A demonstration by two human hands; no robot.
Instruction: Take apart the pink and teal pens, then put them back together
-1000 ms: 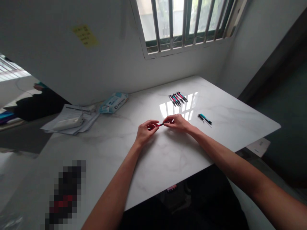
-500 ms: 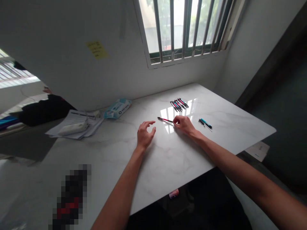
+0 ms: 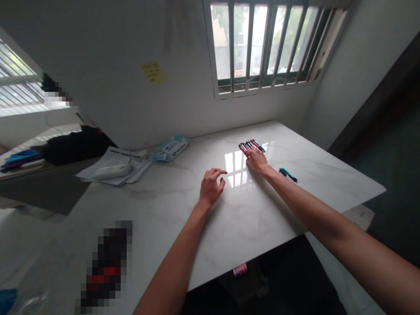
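My right hand [image 3: 257,159] reaches to the row of pens [image 3: 257,145] near the back of the table, fingers closed around the lower end of a pink-and-black pen [image 3: 242,148] at the row's left end. The fingers partly hide that pen and the lower ends of its neighbours. The row mixes pink and teal pens lying side by side. Over the table to the left, my left hand [image 3: 212,186] is open and holds nothing, its thumb and fingers curved apart. Right of my right wrist lie a teal pen barrel [image 3: 289,175] and some thin pen parts, partly hidden by the forearm.
A blue wipes packet [image 3: 172,148] lies against the wall. Left of it, papers [image 3: 108,157] carry a white object [image 3: 112,171]. A yellow note [image 3: 153,72] sticks to the wall below and left of the barred window [image 3: 265,48]. The white marbled table [image 3: 262,218] ends near my lap.
My right hand has carried the pink-and-black pen from mid-table back to the left end of the row. My left hand stays open. The view has shifted slightly.
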